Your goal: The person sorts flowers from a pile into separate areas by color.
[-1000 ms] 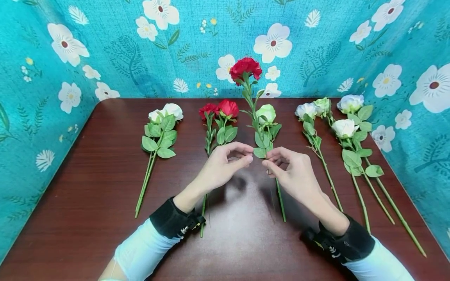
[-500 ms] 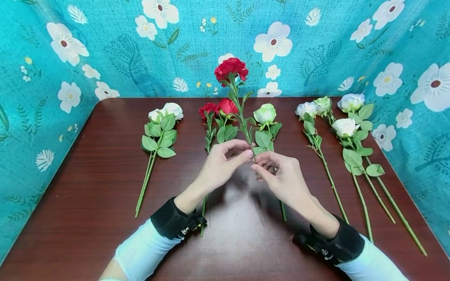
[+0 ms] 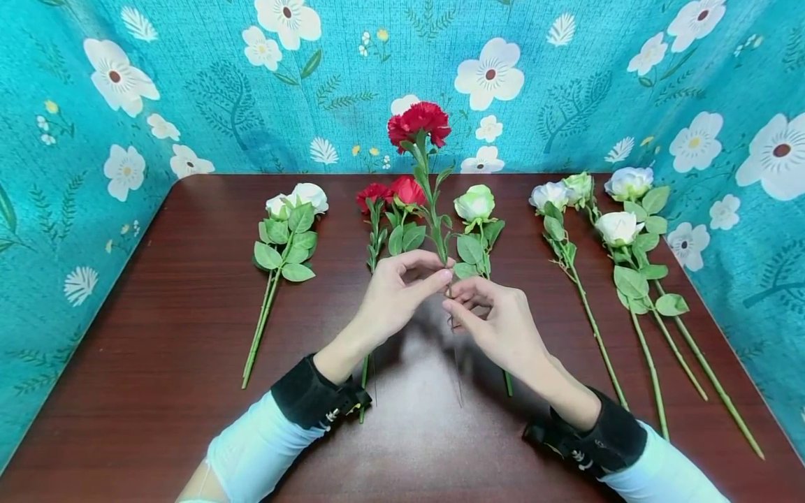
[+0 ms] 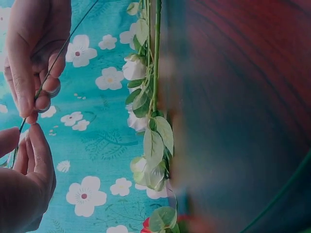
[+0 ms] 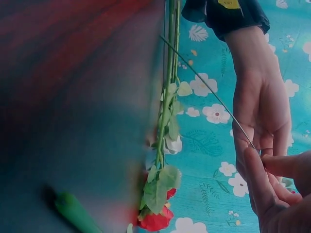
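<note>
A red carnation (image 3: 420, 127) with narrow green leaves stands upright above both hands, its bloom toward the curtain. My left hand (image 3: 399, 293) pinches its stem between thumb and fingers just below the leaves. Close beneath, my right hand (image 3: 503, 323) pinches the same stem with thumb and fingertips. The thin lower stem (image 3: 457, 370) runs down below the hands like a wire. In the left wrist view the stem (image 4: 63, 48) passes through the fingertips of both hands. The right wrist view shows the stem (image 5: 214, 94) slanting into the pinching fingers; the bloom is out of sight there.
White roses (image 3: 286, 237) lie on the left of the brown table (image 3: 157, 314). Two red flowers (image 3: 409, 192) lie behind my left hand, and a pale green rose (image 3: 474, 204) behind my right. Several white and green roses (image 3: 619, 229) lie at the right. A blue floral curtain (image 3: 377, 91) surrounds the table.
My right hand has brought the carnation left to my left hand, which now pinches its stem too. Over the last half second the right hand has slipped slightly lower and left.
</note>
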`<state>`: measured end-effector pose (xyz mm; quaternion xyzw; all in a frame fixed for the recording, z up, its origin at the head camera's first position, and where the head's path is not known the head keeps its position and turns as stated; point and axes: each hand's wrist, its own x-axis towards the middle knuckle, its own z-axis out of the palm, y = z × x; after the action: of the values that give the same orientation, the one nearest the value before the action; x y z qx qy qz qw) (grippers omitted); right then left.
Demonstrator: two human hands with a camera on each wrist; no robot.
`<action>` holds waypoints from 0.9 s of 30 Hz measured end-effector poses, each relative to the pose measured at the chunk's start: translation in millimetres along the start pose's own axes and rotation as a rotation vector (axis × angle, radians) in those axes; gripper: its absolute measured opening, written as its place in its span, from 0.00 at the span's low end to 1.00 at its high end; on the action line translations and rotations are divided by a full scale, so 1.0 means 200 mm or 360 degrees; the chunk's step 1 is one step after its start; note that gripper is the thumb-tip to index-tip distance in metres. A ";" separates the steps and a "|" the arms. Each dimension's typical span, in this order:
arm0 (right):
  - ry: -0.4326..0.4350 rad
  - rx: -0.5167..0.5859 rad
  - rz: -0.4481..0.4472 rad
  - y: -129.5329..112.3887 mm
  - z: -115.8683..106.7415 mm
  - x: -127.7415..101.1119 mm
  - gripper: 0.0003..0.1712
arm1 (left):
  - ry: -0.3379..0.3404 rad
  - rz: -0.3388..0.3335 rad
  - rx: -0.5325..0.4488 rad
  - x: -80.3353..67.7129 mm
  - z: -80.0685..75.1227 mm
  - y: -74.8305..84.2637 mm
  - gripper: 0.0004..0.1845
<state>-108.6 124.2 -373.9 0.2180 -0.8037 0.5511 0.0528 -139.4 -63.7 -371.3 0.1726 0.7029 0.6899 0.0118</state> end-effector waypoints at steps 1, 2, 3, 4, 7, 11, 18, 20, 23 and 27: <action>-0.0007 0.0015 0.0013 0.00 0.00 0.00 0.05 | 0.0013 0.0002 -0.0014 0.00 0.00 0.00 0.08; -0.0015 0.0023 0.0024 0.00 0.01 0.00 0.05 | 0.0025 0.0001 -0.0027 0.00 0.00 0.00 0.07; -0.0024 0.0031 0.0033 0.00 0.01 0.00 0.05 | 0.0036 -0.0002 -0.0042 0.00 0.00 0.00 0.07; -0.0032 0.0031 0.0042 0.00 0.01 -0.01 0.05 | 0.0047 -0.0006 -0.0058 0.00 0.00 0.00 0.07; -0.0062 0.0034 0.0067 0.01 0.02 -0.01 0.05 | 0.0072 -0.0016 -0.0106 0.00 0.00 0.01 0.06; -0.0081 0.0025 0.0099 0.01 0.03 -0.01 0.08 | 0.0091 -0.0033 -0.0142 0.00 0.01 0.01 0.06; -0.0090 0.0165 0.0194 0.00 0.03 -0.01 0.10 | 0.0125 -0.0023 -0.0178 0.00 0.00 0.01 0.07; -0.0082 0.0195 0.0208 0.01 0.03 -0.01 0.09 | 0.0126 -0.0024 -0.0169 0.00 0.00 0.01 0.07; -0.0071 0.0206 0.0223 0.00 0.04 -0.01 0.09 | 0.0128 -0.0030 -0.0130 0.00 0.00 0.02 0.08; -0.0063 0.0205 0.0228 0.00 0.04 -0.02 0.08 | 0.0129 -0.0025 -0.0099 -0.01 0.00 0.01 0.09</action>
<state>-104.4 117.9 -378.3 0.1738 -0.7811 0.5995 -0.0167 -137.9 -64.1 -369.1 0.1384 0.6824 0.7177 -0.0060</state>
